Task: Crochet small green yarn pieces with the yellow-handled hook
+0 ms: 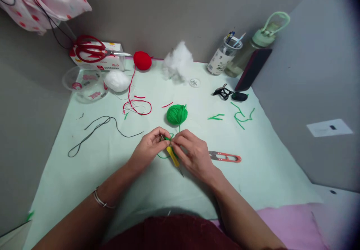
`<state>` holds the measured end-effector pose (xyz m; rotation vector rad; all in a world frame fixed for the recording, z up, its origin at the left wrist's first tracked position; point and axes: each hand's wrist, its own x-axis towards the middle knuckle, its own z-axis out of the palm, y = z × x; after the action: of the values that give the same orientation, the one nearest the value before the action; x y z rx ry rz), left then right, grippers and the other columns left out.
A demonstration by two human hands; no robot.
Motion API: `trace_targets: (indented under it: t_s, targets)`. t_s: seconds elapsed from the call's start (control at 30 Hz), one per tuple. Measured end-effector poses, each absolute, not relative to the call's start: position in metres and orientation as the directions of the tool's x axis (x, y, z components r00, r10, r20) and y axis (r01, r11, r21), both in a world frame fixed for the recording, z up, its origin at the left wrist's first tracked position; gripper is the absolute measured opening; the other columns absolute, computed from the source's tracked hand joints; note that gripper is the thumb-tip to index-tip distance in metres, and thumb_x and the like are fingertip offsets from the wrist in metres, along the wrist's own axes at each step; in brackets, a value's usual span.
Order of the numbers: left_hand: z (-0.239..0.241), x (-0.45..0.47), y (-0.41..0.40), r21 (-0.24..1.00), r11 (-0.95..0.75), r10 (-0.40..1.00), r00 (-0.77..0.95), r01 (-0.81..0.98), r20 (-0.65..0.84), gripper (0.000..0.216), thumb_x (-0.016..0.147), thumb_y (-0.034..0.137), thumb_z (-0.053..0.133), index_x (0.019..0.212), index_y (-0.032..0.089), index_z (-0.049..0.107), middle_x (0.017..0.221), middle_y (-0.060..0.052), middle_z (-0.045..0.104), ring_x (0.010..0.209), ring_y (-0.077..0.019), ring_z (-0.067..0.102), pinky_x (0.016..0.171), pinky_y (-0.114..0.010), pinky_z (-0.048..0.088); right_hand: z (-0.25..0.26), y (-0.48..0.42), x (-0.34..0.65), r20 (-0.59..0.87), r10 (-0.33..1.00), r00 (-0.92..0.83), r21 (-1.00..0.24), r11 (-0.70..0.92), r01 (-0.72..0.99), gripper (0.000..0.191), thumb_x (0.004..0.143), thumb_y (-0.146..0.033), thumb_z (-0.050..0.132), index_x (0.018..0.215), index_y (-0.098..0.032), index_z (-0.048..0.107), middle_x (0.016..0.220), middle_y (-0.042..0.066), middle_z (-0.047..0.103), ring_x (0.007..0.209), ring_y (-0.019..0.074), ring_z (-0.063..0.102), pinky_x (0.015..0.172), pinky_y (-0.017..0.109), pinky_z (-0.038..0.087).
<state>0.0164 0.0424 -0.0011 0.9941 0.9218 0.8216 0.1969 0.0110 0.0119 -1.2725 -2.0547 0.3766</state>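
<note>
My left hand (150, 143) is closed in a pinch on green yarn (167, 139), most of it hidden by the fingers. Fingertip to fingertip with it, my right hand (192, 150) pinches the same yarn. A crochet hook with a yellow handle (172, 156) slants down between the hands; its upper end is covered by the fingers, and whether it rests on the table I cannot tell. Just beyond the hands sits a ball of green yarn (177, 114), its strand running down to the fingers. Orange thread snips (229, 157) lie beside my right hand.
On the pale green cloth (112, 190) lie a dark cord (91, 135), green yarn scraps (242, 117) and a black claw clip (223, 92). Along the back are red scissors (91, 51) on a box, red yarn (143, 60), white stuffing (178, 62), a pen jar (222, 59) and a bottle (263, 38).
</note>
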Motion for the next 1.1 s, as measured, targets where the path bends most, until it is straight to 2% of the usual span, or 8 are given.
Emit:
trace_targets:
  t_s: [0.1, 0.17, 0.27, 0.47, 0.6, 0.77, 0.97, 1.1]
  targets:
    - [-0.004, 0.016, 0.043, 0.905, 0.390, 0.856, 0.427, -0.168, -0.290, 0.014, 0.083, 0.023, 0.076, 0.093, 0.018, 0.068, 0.082, 0.001, 0.064, 0.079, -0.0147, 0.060, 0.078, -0.027, 0.046, 0.014, 0.012, 0.196, 0.300, 0.942, -0.151, -0.803, 0.334, 0.493, 0.016, 0.097, -0.016, 0.062, 0.082, -0.021, 0.067, 0.091, 0.003, 0.068, 0.080, 0.0134, 0.064, 0.066, 0.025, 0.050]
    - [-0.005, 0.016, 0.043, 0.845, 0.491, 0.809, 0.472, -0.215, -0.350, 0.015, 0.086, 0.025, 0.071, 0.099, 0.019, 0.066, 0.079, 0.001, 0.066, 0.075, -0.0148, 0.063, 0.078, -0.028, 0.048, 0.014, 0.012, 0.194, 0.223, 0.970, -0.099, -0.879, 0.244, 0.409, 0.016, 0.095, -0.016, 0.065, 0.079, -0.021, 0.067, 0.090, 0.003, 0.067, 0.081, 0.0139, 0.064, 0.066, 0.026, 0.050]
    - [-0.006, 0.016, 0.042, 0.780, 0.569, 0.765, 0.516, -0.261, -0.386, 0.018, 0.089, 0.026, 0.070, 0.105, 0.021, 0.063, 0.077, 0.003, 0.067, 0.072, -0.0128, 0.063, 0.075, -0.027, 0.048, 0.012, 0.013, 0.191, 0.161, 0.984, -0.082, -0.916, 0.180, 0.360, 0.017, 0.094, -0.017, 0.066, 0.078, -0.021, 0.067, 0.089, 0.003, 0.065, 0.084, 0.0150, 0.064, 0.069, 0.027, 0.049]
    - [-0.008, 0.019, 0.042, 0.809, 0.514, 0.812, 0.466, -0.285, -0.352, 0.015, 0.091, 0.030, 0.070, 0.095, 0.019, 0.061, 0.069, 0.006, 0.062, 0.058, -0.0090, 0.058, 0.062, -0.024, 0.046, 0.011, 0.016, 0.193, 0.040, 0.996, -0.085, -0.979, 0.056, 0.198, 0.016, 0.094, -0.020, 0.068, 0.078, -0.021, 0.069, 0.089, 0.002, 0.065, 0.085, 0.0156, 0.062, 0.074, 0.030, 0.048]
    - [-0.010, 0.020, 0.042, 0.819, 0.515, 0.803, 0.478, -0.254, -0.357, 0.011, 0.093, 0.029, 0.065, 0.093, 0.019, 0.061, 0.074, 0.004, 0.066, 0.058, -0.0097, 0.062, 0.062, -0.026, 0.050, 0.010, 0.016, 0.193, -0.013, 0.997, -0.079, -0.998, -0.008, 0.066, 0.017, 0.095, -0.024, 0.069, 0.078, -0.022, 0.072, 0.090, 0.002, 0.064, 0.085, 0.0157, 0.063, 0.076, 0.031, 0.049]
    - [-0.010, 0.021, 0.041, 0.794, 0.544, 0.781, 0.511, -0.272, -0.360, 0.011, 0.086, 0.023, 0.070, 0.090, 0.017, 0.063, 0.074, 0.003, 0.068, 0.070, -0.0109, 0.067, 0.075, -0.026, 0.055, 0.007, 0.015, 0.190, -0.031, 0.999, -0.024, -0.998, -0.030, 0.049, 0.014, 0.091, -0.025, 0.073, 0.077, -0.022, 0.074, 0.092, 0.003, 0.064, 0.084, 0.0155, 0.062, 0.071, 0.030, 0.049]
    - [-0.011, 0.021, 0.043, 0.797, 0.539, 0.790, 0.492, -0.274, -0.366, 0.013, 0.081, 0.021, 0.072, 0.086, 0.017, 0.061, 0.073, 0.002, 0.070, 0.067, -0.0119, 0.069, 0.074, -0.027, 0.056, -0.002, 0.015, 0.190, -0.137, 0.983, -0.120, -0.941, -0.167, -0.293, 0.013, 0.088, -0.029, 0.078, 0.079, -0.021, 0.076, 0.097, 0.003, 0.066, 0.072, 0.0116, 0.061, 0.063, 0.028, 0.047]
    - [-0.013, 0.019, 0.043, 0.787, 0.554, 0.772, 0.523, -0.272, -0.363, 0.013, 0.083, 0.026, 0.070, 0.088, 0.017, 0.061, 0.075, 0.000, 0.072, 0.070, -0.0131, 0.069, 0.074, -0.028, 0.055, -0.001, 0.016, 0.187, -0.172, 0.963, -0.208, -0.884, -0.244, -0.398, 0.014, 0.092, -0.031, 0.075, 0.083, -0.021, 0.075, 0.088, 0.001, 0.071, 0.056, 0.0074, 0.049, 0.057, 0.027, 0.040]
